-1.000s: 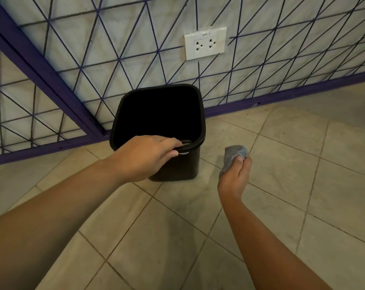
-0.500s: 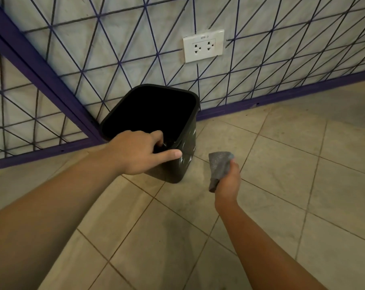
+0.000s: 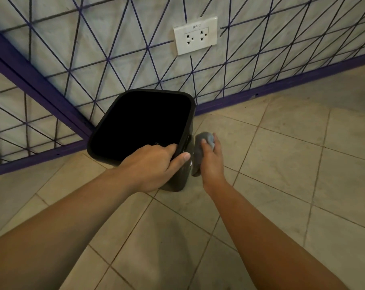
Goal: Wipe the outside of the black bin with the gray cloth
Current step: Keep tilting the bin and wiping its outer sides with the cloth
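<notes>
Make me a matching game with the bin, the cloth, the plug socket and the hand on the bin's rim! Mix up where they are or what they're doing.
Things:
1. black bin
2. gray cloth
3. wall socket
4. left hand

Places or states:
A. up on the wall
B. gripping the bin's rim
C. tilted on the tiled floor
D. held against the bin's side by the right hand

Pairs: 1-C, 2-D, 3-A, 4-B

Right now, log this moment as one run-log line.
left hand grips black bin rim | right hand presses gray cloth on bin's outer side | bin tilted
</notes>
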`<state>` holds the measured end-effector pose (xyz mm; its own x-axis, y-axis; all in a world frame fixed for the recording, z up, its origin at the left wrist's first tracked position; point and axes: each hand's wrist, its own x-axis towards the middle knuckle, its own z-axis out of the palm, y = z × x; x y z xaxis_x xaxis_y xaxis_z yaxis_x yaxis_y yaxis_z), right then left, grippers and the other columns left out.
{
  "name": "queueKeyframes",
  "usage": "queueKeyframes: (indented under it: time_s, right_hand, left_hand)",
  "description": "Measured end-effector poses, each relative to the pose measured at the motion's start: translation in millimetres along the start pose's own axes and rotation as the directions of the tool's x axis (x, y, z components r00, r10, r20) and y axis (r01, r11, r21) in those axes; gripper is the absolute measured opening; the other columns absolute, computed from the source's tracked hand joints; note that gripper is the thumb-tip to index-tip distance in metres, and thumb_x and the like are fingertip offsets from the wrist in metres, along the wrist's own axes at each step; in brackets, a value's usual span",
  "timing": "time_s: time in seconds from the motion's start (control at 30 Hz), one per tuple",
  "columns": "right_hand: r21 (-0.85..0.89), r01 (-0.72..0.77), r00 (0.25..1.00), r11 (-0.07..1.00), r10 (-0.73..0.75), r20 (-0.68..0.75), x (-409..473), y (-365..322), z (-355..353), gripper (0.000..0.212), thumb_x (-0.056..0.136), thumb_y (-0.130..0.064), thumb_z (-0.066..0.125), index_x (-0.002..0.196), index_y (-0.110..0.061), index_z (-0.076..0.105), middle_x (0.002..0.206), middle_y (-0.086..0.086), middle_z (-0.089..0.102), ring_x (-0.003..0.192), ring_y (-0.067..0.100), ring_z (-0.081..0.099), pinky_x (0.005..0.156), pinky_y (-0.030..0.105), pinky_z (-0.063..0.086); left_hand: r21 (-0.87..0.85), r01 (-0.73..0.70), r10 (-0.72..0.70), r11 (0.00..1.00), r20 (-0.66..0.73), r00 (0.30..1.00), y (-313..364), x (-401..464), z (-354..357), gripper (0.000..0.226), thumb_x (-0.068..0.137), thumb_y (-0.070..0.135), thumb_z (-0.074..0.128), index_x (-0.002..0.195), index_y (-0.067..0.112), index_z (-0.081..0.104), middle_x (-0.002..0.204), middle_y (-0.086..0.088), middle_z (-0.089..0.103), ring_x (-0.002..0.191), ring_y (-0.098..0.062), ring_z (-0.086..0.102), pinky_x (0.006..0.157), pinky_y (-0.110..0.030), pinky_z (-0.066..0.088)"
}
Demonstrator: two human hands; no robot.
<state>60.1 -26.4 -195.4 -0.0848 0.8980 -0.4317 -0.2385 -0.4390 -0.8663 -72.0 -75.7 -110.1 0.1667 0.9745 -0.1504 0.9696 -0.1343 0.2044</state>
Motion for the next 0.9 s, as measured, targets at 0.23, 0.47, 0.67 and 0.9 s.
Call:
queueKeyframes:
  time_s: [0.23,0.47,0.67,0.9]
  right_hand:
    - [0.227,0.137,0.986,0.964,-0.155,0.066,-7,6,38,0.05,0.107,-0.046,0.028,0.148,-0.024,0.046,0.153,0.0,0.049,0.141,0.011,0.046,0.117,0.029,0.037]
    - [0.188,0.266,0.959,0.946,-0.279,0.049,-2,21,38,0.047,0.109,-0.018,0.029,0.156,-0.013,0.03,0.16,0.004,0.038,0.147,0.013,0.036,0.123,0.034,0.031]
    - [0.165,0.356,0.92,0.92,-0.376,0.111,-20,35,32,0.049,0.109,-0.022,0.027,0.157,-0.014,0.025,0.164,0.001,0.029,0.153,0.01,0.025,0.125,0.029,0.024]
    - [0.131,0.418,0.898,0.899,-0.431,0.092,-26,39,38,0.052,0.107,-0.032,0.03,0.157,-0.02,0.027,0.163,-0.011,0.028,0.153,0.002,0.02,0.124,0.021,0.022]
  left_hand:
    - [-0.045,-0.031,0.03,0.999,-0.03,0.999,8,-2,3,0.057,0.096,0.06,0.012,0.101,0.025,0.057,0.08,0.007,0.065,0.073,-0.011,0.062,0.068,-0.03,0.046]
    - [-0.063,-0.028,0.021,0.998,-0.109,0.994,10,-2,6,0.05,0.1,0.053,0.011,0.089,0.031,0.054,0.063,0.012,0.055,0.057,-0.003,0.052,0.056,-0.02,0.034]
    - [-0.063,-0.032,0.022,0.998,-0.149,0.989,11,-1,6,0.049,0.101,0.05,0.013,0.081,0.034,0.054,0.056,0.014,0.051,0.053,0.003,0.051,0.053,-0.013,0.032]
    - [-0.064,0.009,-0.02,0.998,-0.176,0.984,14,0,7,0.051,0.1,0.05,0.011,0.066,0.034,0.046,0.051,0.012,0.049,0.048,0.0,0.05,0.051,-0.013,0.028]
